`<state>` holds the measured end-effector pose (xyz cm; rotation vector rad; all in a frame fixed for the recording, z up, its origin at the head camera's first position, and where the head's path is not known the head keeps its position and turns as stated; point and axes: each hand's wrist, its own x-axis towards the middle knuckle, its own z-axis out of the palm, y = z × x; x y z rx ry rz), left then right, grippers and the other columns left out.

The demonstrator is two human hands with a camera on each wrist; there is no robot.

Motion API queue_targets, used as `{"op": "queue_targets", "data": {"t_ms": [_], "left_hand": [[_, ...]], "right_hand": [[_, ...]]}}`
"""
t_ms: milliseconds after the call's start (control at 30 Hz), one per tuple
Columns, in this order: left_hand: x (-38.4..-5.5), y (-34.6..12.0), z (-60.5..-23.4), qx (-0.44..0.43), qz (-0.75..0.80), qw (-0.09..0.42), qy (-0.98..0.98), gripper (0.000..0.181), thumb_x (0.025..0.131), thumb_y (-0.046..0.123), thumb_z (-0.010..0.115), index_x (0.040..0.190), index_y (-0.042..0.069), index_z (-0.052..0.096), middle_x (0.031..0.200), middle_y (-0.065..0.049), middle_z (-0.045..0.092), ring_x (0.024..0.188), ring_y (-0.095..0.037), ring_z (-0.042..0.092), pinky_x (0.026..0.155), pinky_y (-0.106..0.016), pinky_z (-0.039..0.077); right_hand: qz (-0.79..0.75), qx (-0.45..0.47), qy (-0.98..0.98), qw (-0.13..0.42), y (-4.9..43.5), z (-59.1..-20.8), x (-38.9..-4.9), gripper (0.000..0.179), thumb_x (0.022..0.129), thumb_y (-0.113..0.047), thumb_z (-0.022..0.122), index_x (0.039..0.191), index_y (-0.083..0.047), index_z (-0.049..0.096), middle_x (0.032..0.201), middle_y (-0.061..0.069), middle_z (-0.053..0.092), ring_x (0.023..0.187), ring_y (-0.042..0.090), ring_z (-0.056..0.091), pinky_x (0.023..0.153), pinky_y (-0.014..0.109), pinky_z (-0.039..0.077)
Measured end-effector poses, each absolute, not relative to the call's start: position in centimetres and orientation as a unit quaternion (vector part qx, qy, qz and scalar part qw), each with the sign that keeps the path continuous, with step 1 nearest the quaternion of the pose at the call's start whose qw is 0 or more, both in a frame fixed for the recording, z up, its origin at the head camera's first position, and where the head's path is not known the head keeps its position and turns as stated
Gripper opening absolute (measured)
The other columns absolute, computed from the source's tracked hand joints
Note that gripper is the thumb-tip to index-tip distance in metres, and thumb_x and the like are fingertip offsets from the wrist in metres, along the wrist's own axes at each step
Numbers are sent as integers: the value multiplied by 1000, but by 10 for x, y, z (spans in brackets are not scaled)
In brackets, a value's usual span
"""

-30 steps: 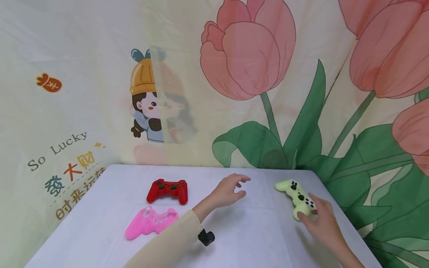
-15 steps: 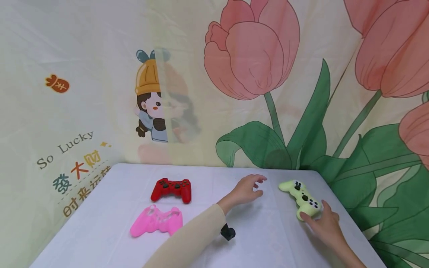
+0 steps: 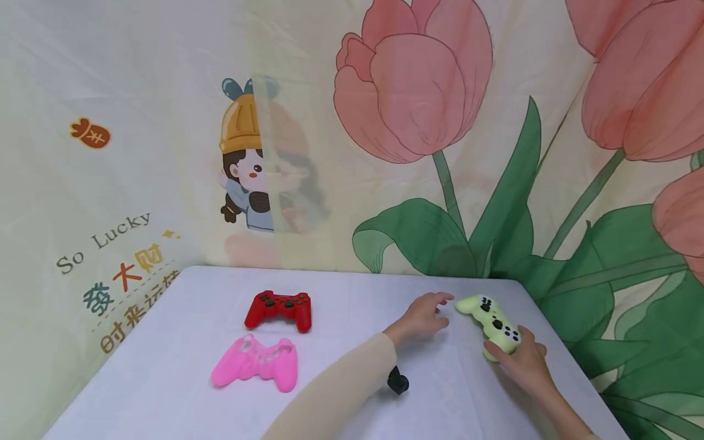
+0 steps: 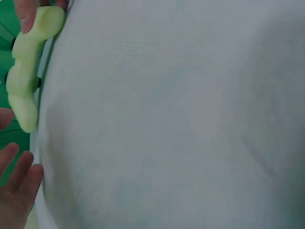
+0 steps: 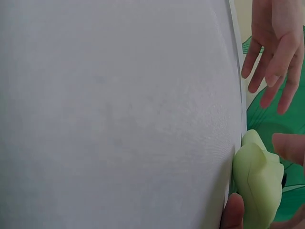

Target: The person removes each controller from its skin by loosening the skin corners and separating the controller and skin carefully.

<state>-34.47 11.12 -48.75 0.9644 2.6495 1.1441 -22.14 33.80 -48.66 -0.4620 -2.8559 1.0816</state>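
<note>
A pale green game controller (image 3: 497, 324) lies slantwise at the right of the table in the head view. My right hand (image 3: 529, 363) holds its near end, thumb on one side and fingers on the other; the fingers are partly hidden. In the left wrist view, that thumb touches the controller (image 4: 24, 71). My left hand (image 3: 423, 316) hovers just left of the controller's far end, apart from it. Its fingers are loosely bent and spread, with nothing between them, as the left hand (image 5: 281, 43) also appears in the right wrist view.
A red game controller (image 3: 279, 310) lies at the back left of the white table (image 3: 181, 360). Nearer lies a pink controller-shaped cover (image 3: 258, 363). A black device (image 3: 398, 382) shows beneath the left sleeve (image 3: 341, 385). A flower-printed cloth (image 3: 412, 91) hangs behind.
My left hand has moved right toward the green controller. My right hand has closed in around the controller's near end. The controller itself has hardly moved.
</note>
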Motion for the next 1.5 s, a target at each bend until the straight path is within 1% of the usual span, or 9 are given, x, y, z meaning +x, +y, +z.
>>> {"op": "queue_targets", "data": {"t_ms": [167, 400, 600, 733, 900, 1033, 1167, 1300, 1500], "left_hand": [[-348, 117, -496, 305, 366, 48, 878, 59, 98, 15, 69, 155, 20, 55, 141, -3, 65, 117, -10, 63, 100, -24, 49], [-349, 128, -499, 310, 346, 49, 884, 60, 99, 17, 69, 156, 19, 53, 138, -2, 65, 109, -7, 58, 101, -24, 48], [-342, 128, -493, 304, 335, 53, 890, 64, 99, 17, 68, 159, 16, 48, 151, -3, 60, 138, -13, 54, 114, -25, 41], [-340, 128, -492, 297, 343, 59, 889, 67, 98, 14, 67, 162, 15, 45, 156, -4, 56, 146, -18, 49, 118, -27, 38], [-341, 127, -494, 311, 352, 48, 881, 70, 95, 10, 69, 161, 12, 45, 149, -6, 62, 137, -17, 57, 111, -26, 43], [-343, 124, -497, 319, 349, 36, 881, 70, 95, 14, 70, 160, 12, 46, 144, -5, 65, 127, -12, 60, 105, -23, 45], [-342, 115, -495, 304, 362, 39, 880, 66, 96, 17, 71, 158, 14, 48, 145, -4, 64, 128, -12, 59, 106, -25, 46], [-338, 102, -491, 285, 380, 50, 878, 63, 98, 20, 71, 157, 13, 49, 145, -4, 63, 127, -10, 59, 107, -26, 46], [-328, 75, -481, 258, 407, 61, 874, 56, 99, 29, 72, 148, 13, 51, 131, -3, 68, 105, -8, 59, 93, -28, 50]], "right_hand": [[345, -156, -925, 39, 333, -489, -228, 110, 96, -46, 74, 156, 22, 10, 133, 48, 33, 115, 54, 42, 88, 62, 47], [350, -158, -923, 33, 342, -486, -227, 106, 95, -43, 76, 155, 20, 16, 131, 47, 33, 111, 53, 47, 84, 54, 47], [355, -138, -924, 43, 346, -486, -228, 104, 92, -38, 81, 156, 17, 21, 130, 44, 37, 109, 49, 51, 76, 39, 46], [344, -99, -932, 62, 345, -488, -226, 99, 90, -31, 84, 156, 15, 26, 133, 43, 41, 113, 49, 52, 82, 43, 47], [331, -52, -939, 75, 342, -489, -224, 96, 89, -27, 85, 156, 13, 30, 138, 42, 42, 120, 50, 49, 93, 59, 45], [326, -27, -941, 85, 340, -489, -222, 95, 87, -24, 87, 155, 13, 32, 134, 40, 43, 106, 41, 53, 83, 47, 48], [330, -8, -940, 87, 334, -488, -223, 94, 87, -22, 87, 156, 12, 32, 129, 35, 44, 94, 30, 53, 72, 30, 45], [334, 12, -938, 92, 325, -488, -222, 93, 87, -20, 88, 156, 10, 33, 128, 32, 43, 93, 26, 54, 70, 25, 47], [342, 37, -934, 95, 306, -484, -221, 91, 86, -12, 88, 157, 7, 35, 133, 32, 42, 91, 25, 58, 71, 24, 52]]}}
